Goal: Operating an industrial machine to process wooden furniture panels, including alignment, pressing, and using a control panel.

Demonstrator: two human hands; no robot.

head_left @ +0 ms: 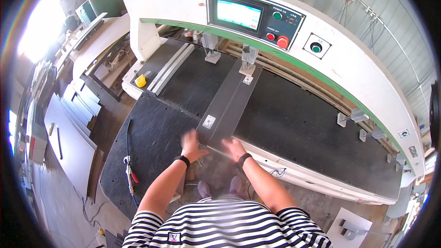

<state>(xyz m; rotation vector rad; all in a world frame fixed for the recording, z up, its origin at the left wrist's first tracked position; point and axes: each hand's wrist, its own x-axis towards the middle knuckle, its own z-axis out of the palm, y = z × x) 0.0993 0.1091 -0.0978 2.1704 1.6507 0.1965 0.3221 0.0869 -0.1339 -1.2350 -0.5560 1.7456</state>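
A long dark grey panel [225, 105] lies on the black tabletop [294, 119] of a white machine. Two white labels [209, 121] are stuck on its face, one near each end. At the panel's near left corner is my left hand [190, 146], fingertips smeared by motion, thumb stretched out sideways. My right hand [234, 149] is at the near right corner, its fingers apart and slightly blurred. Neither hand grips the panel; whether fingertips touch its edge I cannot tell. The panel's far end reaches a metal clamp [248, 59] under the machine's beam.
Across the back arches a white beam with a control screen [239, 14] and a red stop button [283, 42]. A yellow tape measure [140, 81] sits by an aluminium rail [172, 70]. An air gun [130, 177] lies at the left. White boards [69, 147] lean farther left.
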